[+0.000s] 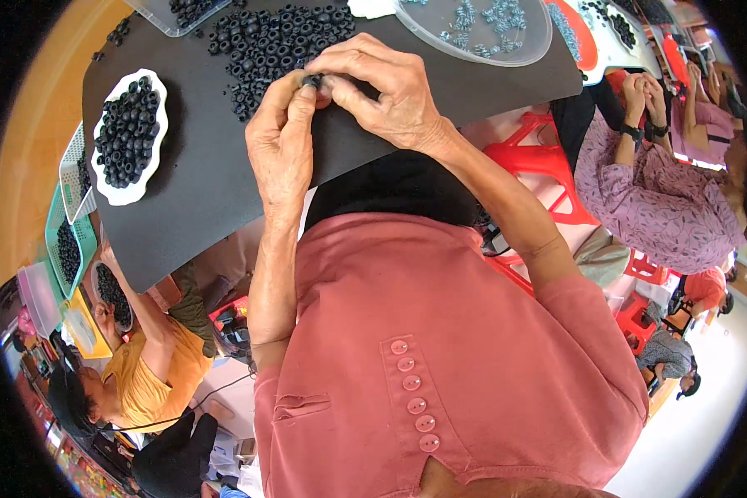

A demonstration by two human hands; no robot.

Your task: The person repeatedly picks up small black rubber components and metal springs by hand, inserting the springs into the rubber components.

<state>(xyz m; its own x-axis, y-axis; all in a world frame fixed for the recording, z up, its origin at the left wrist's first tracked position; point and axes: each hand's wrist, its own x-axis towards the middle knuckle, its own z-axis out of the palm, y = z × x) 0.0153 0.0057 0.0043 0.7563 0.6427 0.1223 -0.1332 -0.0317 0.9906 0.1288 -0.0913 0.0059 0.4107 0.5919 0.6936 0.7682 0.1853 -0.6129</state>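
My left hand and my right hand meet above the dark table mat. Between the fingertips of both sits a small black ring-like piece, pinched by thumbs and forefingers and partly covered by them. Just beyond my hands spreads a heap of small black pieces with round holes. At the left, a white scalloped dish holds more such black pieces. A translucent round tub with small bluish coil-like parts stands at the far right of the mat.
A clear box with black pieces stands at the far left. White and green baskets lie beyond the left edge. A person in yellow works at left, and another in patterned purple at right, near red stools.
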